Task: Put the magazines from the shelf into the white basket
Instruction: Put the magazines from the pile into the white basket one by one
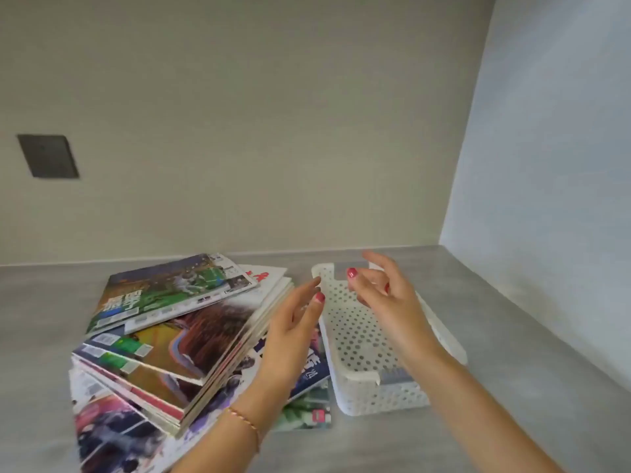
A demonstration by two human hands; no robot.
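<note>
We see a white perforated plastic basket (362,339) standing on the grey shelf (512,387), its long side running away from us toward the beige back wall (239,114). No magazine lies inside it; only its dotted floor shows. Just to the left of the basket sits a loose, fanned stack of glossy colour magazines (177,339), the top one with a green and blue cover; the lowest copies spread out and reach the basket's near left corner. Our left hand (290,339) hovers over the right edge of that stack, beside the basket's left wall, its fingers (319,297) spread and released, grasping nothing. A thin bracelet (244,421) circles that wrist. Our right hand (386,298) hangs above the basket, its fingers (351,273) loosely curled but empty, nails painted red. Far to the left of the basket, a dark square plate (47,156) is set in the back wall. A pale side wall (546,165) rises to the basket's right.
</note>
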